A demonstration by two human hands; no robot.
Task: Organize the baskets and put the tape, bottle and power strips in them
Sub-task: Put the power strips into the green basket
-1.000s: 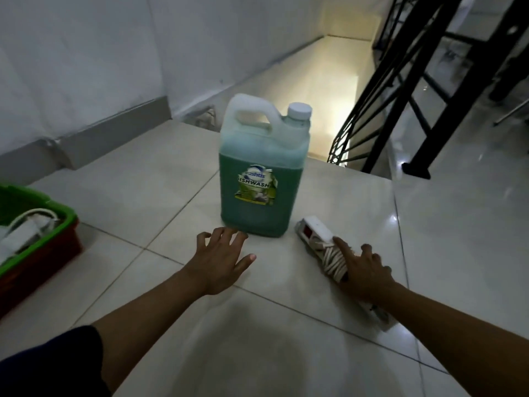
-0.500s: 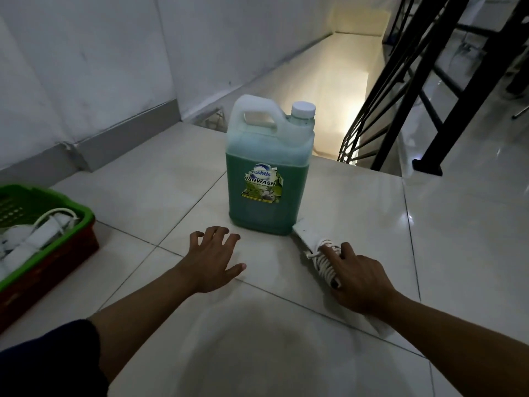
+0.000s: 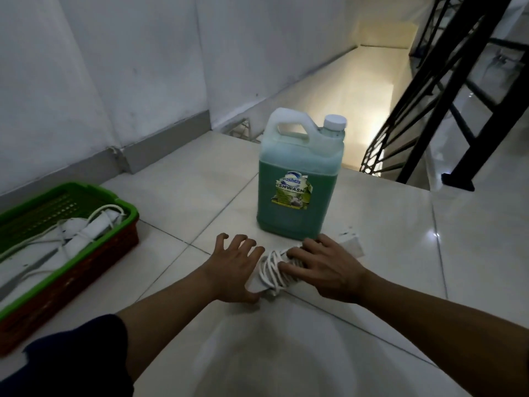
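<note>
A white power strip point(image 3: 350, 245) with its cord wound around it lies on the tiled floor in front of a large jug bottle point(image 3: 297, 179) of green dishwash liquid. My right hand point(image 3: 323, 266) grips the strip around the cord bundle. My left hand point(image 3: 234, 269) touches the strip's near end, fingers spread. At the left stands a green basket point(image 3: 126, 216) nested in a brown basket point(image 3: 86, 270), with another white power strip point(image 3: 86, 233) and its cord inside.
A white wall with a grey skirting point(image 3: 166, 144) runs along the left. Behind the jug the floor drops into a stairwell point(image 3: 357, 90). A black metal railing point(image 3: 458, 90) stands at the right.
My right hand has dragged the power strip left, toward me. My left hand has closed in on the strip's near end. The view has swung left, showing more of the baskets.
</note>
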